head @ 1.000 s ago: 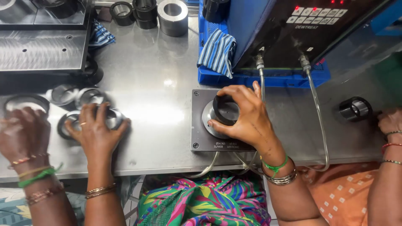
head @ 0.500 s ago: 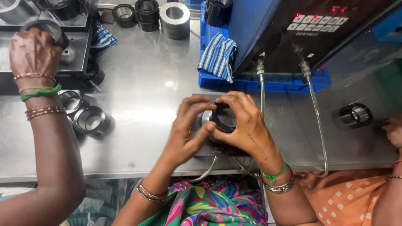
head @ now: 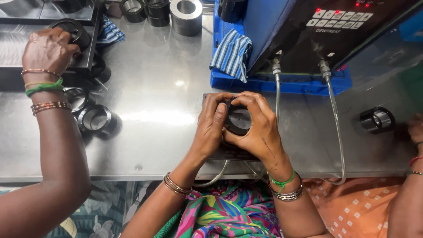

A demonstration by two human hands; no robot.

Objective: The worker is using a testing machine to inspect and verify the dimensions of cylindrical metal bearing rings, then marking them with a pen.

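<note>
Both hands closed on the dark ring (head: 238, 120): left hand (head: 211, 125) and right hand (head: 260, 128) flanking it. Its bore axis stood upright on the gauge plate (head: 229, 152), directly between both grips.

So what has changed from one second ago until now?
The left hand left the rings at the table's left and joined the right hand on the dark ring. A co-worker's hand moved up to the tray. The right hand stayed; the striped cloth is unchanged.

Bare forearms; bangles on the left wrist (head: 177, 186), green thread (plus metal bangles) on the right wrist (head: 285, 187).
</note>
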